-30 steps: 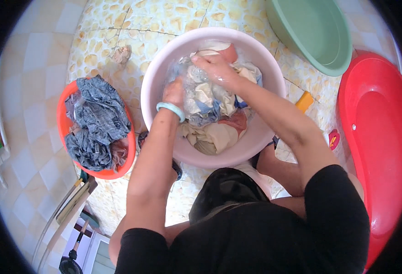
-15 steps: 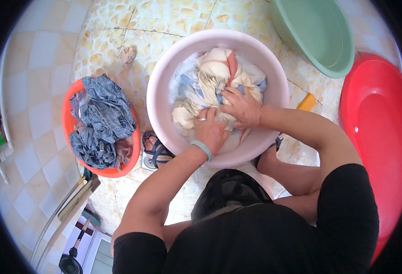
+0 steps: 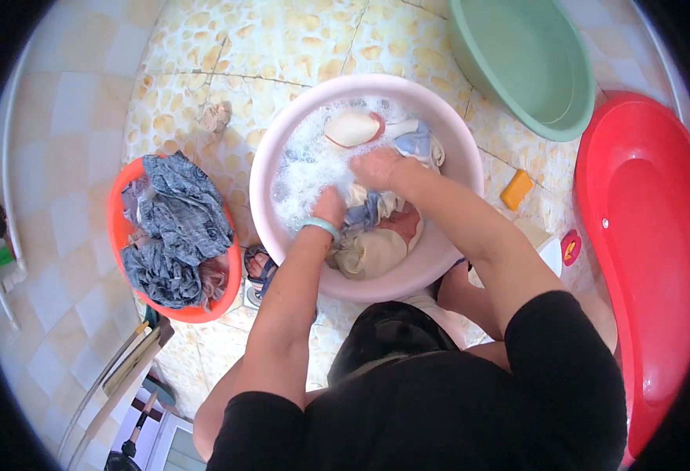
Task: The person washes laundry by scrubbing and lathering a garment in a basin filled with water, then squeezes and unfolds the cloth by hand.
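A round pale-pink basin (image 3: 264, 224) between my feet holds sudsy water (image 3: 305, 161) and a wet cream cloth (image 3: 368, 253) with blue and rust-red parts. My left hand (image 3: 329, 206), below a pale green bracelet, dips into the foam at the cloth's left side. Farther right and a little farther off, my right hand (image 3: 375, 167) presses down beside the cloth. Foam and water hide the fingers of both hands, so their grip does not show. One cream piece (image 3: 353, 129) with a rust-red edge bulges out of the suds at the far side.
On the left, an orange-red basin (image 3: 117, 235) holds dark blue-grey clothes (image 3: 184, 204). A green basin (image 3: 525, 71) stands at the far right, near a long red tub (image 3: 651, 228). An orange block (image 3: 517, 189) and a beige scrap (image 3: 216, 117) lie on the tiled floor.
Both hands have gone down into the water and the fingers are now out of sight. The cloth has been shifted toward me and right, with more foam showing at the left.
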`<state>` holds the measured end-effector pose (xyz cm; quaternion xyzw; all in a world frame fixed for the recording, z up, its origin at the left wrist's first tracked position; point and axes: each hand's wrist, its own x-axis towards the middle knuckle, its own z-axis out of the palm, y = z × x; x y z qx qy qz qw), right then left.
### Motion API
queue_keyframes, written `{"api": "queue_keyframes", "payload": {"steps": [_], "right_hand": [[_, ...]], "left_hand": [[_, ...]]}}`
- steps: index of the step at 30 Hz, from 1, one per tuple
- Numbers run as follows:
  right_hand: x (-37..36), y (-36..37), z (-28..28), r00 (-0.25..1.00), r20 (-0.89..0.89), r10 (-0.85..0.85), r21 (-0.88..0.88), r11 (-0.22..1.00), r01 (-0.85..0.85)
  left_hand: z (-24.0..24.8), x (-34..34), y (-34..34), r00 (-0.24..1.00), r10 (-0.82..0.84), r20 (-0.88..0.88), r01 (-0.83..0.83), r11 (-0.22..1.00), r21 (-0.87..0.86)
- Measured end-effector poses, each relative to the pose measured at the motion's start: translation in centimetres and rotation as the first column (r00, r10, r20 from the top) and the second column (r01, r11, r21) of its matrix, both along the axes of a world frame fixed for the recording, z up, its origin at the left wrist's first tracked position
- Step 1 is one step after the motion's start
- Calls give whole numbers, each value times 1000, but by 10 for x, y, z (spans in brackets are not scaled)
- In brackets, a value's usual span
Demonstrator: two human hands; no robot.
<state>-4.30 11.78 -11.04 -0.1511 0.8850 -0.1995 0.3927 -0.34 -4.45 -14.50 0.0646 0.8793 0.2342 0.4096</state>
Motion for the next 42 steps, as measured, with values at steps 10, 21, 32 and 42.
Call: {"api": "queue_keyframes", "payload": {"steps": [10, 21, 32, 42], "right_hand": [[24, 92, 51, 726, 14, -688, -130, 719, 683], [-30, 33, -23, 630, 89, -771, 55, 636, 770], [48, 7, 84, 726, -541, -426, -491, 860, 139], [75, 61, 67, 795, -603, -70, -218, 973, -80]], "left_hand": [[57, -47, -6, 920, 383, -79, -368, 916, 162], [-53, -101, 16, 930, 253, 265, -337, 877, 343], [72, -69, -19, 783, 415, 464, -622, 536, 570], [88, 43, -3, 851, -220, -477, 277, 959, 53]]}}
